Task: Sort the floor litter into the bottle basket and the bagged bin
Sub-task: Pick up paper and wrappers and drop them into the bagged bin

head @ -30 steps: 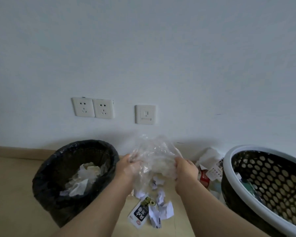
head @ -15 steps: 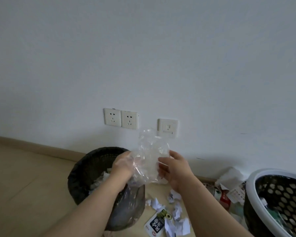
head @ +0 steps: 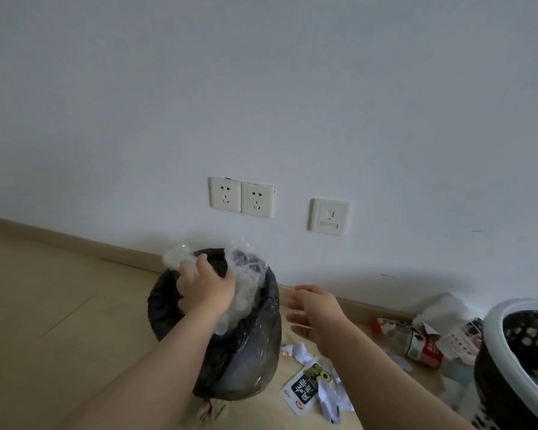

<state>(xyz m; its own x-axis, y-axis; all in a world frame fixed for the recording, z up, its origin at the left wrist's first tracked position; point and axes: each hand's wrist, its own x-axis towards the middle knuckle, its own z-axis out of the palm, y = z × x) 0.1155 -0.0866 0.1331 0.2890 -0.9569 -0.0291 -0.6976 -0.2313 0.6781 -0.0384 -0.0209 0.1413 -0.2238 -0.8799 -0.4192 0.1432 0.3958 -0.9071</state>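
Crumpled clear plastic (head: 246,276) sits at the mouth of the bagged bin (head: 249,361) in the head view. The left hand (head: 205,290) pushes it down with fingers curled over it, probably so the springy film stays inside the black liner. The right hand (head: 316,308) hovers just beside the bin, fingers apart and holding nothing, free for the next piece. Paper scraps (head: 302,355), a snack packet (head: 305,387) and a red-labelled bottle (head: 416,349) lie on the floor (head: 59,305) between the bin and the bottle basket (head: 494,324).
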